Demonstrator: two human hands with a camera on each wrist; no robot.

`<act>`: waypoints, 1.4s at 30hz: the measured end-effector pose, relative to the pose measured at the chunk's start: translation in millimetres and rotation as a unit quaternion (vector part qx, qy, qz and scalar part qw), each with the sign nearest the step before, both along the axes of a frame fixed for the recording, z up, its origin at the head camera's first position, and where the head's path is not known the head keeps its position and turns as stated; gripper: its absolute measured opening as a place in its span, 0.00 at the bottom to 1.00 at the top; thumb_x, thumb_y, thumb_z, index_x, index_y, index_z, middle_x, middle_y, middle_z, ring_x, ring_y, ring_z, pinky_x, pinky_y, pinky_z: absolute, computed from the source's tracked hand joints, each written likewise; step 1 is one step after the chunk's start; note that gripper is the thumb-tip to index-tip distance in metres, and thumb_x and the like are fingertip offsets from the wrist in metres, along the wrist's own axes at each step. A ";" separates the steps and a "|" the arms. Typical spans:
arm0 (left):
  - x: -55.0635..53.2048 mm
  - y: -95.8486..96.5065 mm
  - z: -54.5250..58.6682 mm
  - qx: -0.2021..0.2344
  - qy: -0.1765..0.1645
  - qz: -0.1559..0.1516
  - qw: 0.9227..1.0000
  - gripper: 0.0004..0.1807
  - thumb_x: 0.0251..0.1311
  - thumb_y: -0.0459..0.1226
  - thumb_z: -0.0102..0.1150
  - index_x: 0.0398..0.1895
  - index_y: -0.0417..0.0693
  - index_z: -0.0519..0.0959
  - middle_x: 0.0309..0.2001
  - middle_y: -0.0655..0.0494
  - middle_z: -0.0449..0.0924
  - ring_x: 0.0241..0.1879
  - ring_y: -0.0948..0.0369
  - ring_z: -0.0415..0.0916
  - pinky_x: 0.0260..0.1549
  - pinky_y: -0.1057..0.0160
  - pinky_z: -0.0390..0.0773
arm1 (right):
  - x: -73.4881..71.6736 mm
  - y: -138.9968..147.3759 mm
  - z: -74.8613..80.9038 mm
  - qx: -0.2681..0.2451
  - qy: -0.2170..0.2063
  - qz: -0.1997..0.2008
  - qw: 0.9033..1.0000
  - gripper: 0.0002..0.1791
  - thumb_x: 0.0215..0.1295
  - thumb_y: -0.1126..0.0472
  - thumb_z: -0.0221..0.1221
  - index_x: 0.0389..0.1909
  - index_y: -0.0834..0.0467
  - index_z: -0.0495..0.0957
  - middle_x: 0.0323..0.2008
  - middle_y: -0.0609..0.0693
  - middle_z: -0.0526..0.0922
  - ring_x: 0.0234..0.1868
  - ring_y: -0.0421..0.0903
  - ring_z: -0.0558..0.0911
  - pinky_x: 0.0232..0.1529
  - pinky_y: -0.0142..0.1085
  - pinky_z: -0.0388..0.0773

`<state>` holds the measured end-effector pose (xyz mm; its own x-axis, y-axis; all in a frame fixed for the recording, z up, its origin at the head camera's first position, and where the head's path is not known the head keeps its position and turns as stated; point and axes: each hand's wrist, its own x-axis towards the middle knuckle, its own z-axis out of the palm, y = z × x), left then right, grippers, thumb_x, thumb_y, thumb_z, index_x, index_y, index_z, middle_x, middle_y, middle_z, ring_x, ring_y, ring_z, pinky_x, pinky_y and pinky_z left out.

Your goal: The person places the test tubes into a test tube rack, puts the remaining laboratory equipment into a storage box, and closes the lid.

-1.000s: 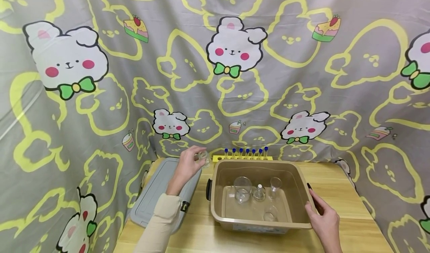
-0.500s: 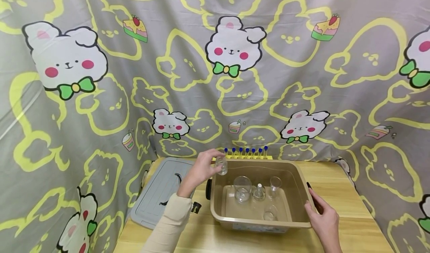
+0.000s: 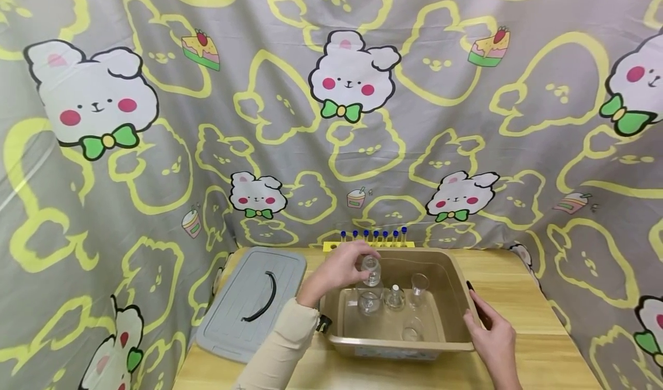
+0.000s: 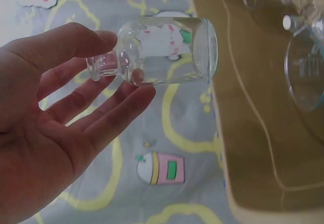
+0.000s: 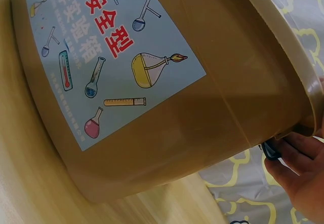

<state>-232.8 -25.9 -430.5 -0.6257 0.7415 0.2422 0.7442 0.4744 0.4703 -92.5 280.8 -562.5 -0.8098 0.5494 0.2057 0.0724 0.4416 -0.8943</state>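
Observation:
My left hand (image 3: 342, 269) holds a small clear glass bottle (image 3: 370, 272) by its neck, above the left part of the brown plastic bin (image 3: 404, 343). In the left wrist view the thumb and fingers pinch the narrow neck, the wide base of the bottle (image 4: 169, 51) pointing toward the bin. My right hand (image 3: 493, 335) grips the bin's right rim beside a black latch (image 5: 271, 151), fingers on the outside. Inside the bin stand a glass beaker (image 3: 369, 305), a small glass vessel with a white cap (image 3: 395, 299), a flared glass (image 3: 419, 285) and a lower clear glass (image 3: 412, 331).
A grey lid (image 3: 238, 298) with a black handle lies left of the bin on the wooden table (image 3: 528, 298). Behind the bin is a yellow rack (image 3: 331, 245) of several blue-capped tubes. A patterned curtain (image 3: 290, 148) encloses the back and sides.
My left hand has carried the glass bottle rightward and lower, from beside the tube rack to over the bin. The lid's handle is uncovered now. My right hand stays at the rim.

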 end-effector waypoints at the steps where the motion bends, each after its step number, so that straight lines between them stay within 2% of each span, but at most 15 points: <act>1: -0.3 2.9 -1.1 -0.007 0.004 -0.007 1.000 0.19 0.53 0.28 0.74 0.50 0.45 0.85 0.46 0.54 0.84 0.44 0.62 0.79 0.46 0.68 0.80 | -0.2 -0.2 -0.4 0.002 -0.001 -0.001 1.000 0.23 0.62 0.68 0.65 0.59 0.60 0.83 0.52 0.62 0.83 0.42 0.12 0.71 0.45 0.12 0.69; 6: -2.1 16.6 -9.3 -0.035 0.025 -0.051 0.998 0.18 0.53 0.28 0.73 0.48 0.46 0.86 0.47 0.55 0.85 0.45 0.64 0.79 0.48 0.73 0.76 | -0.5 -1.0 -0.7 0.008 -0.006 -0.005 1.000 0.23 0.62 0.67 0.64 0.60 0.59 0.83 0.52 0.62 0.84 0.42 0.12 0.70 0.44 0.11 0.68; 14: 2.0 35.3 -26.2 -0.088 0.006 -0.089 0.992 0.20 0.51 0.26 0.75 0.49 0.45 0.86 0.48 0.57 0.83 0.50 0.64 0.80 0.52 0.79 0.74 | -0.6 -0.5 -0.2 0.009 -0.005 -0.006 1.000 0.23 0.62 0.67 0.65 0.59 0.59 0.84 0.51 0.61 0.84 0.41 0.11 0.69 0.45 0.10 0.67; 20: 1.0 43.7 -38.1 -0.132 0.036 -0.132 0.982 0.20 0.51 0.28 0.76 0.48 0.47 0.86 0.47 0.60 0.83 0.49 0.68 0.79 0.52 0.79 0.73 | -0.5 -0.9 -0.6 0.005 -0.008 -0.004 1.000 0.23 0.62 0.67 0.65 0.60 0.59 0.83 0.52 0.61 0.83 0.41 0.10 0.70 0.44 0.10 0.68; 25: -1.9 47.9 -44.2 -0.143 0.056 -0.167 0.974 0.19 0.50 0.27 0.76 0.46 0.48 0.86 0.45 0.60 0.83 0.48 0.68 0.80 0.52 0.80 0.72 | -0.8 -2.6 0.0 0.006 -0.010 -0.008 1.000 0.23 0.62 0.67 0.64 0.60 0.59 0.83 0.52 0.61 0.83 0.41 0.10 0.70 0.43 0.10 0.68; 29: -3.9 51.3 -45.1 -0.141 0.059 -0.170 0.974 0.19 0.49 0.27 0.76 0.46 0.48 0.86 0.45 0.61 0.83 0.46 0.69 0.79 0.51 0.80 0.73 | -0.8 -3.2 -0.1 0.008 -0.011 -0.012 1.000 0.23 0.62 0.68 0.64 0.60 0.59 0.83 0.52 0.61 0.84 0.41 0.10 0.69 0.43 0.10 0.68; 32: -4.6 54.0 -47.0 -0.146 0.050 -0.166 0.974 0.19 0.50 0.27 0.76 0.46 0.48 0.86 0.45 0.61 0.83 0.47 0.69 0.79 0.51 0.80 0.73 | -0.9 -2.8 -0.8 0.010 -0.011 -0.011 1.000 0.23 0.62 0.68 0.64 0.60 0.59 0.83 0.52 0.61 0.84 0.41 0.10 0.69 0.44 0.11 0.69; 42: -5.2 64.5 -65.0 -0.185 0.018 -0.155 0.970 0.18 0.48 0.28 0.77 0.43 0.49 0.85 0.41 0.62 0.81 0.41 0.71 0.76 0.43 0.79 0.75 | -1.5 -1.6 -0.7 0.012 -0.007 -0.014 1.000 0.23 0.62 0.67 0.65 0.59 0.58 0.84 0.52 0.61 0.84 0.42 0.11 0.70 0.45 0.11 0.69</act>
<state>-238.1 38.6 -495.4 -0.3552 0.9328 -0.0601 0.8905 0.3573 0.2817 -94.0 279.2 -563.2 -0.7970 0.5669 0.2084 0.0970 0.4607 -0.8822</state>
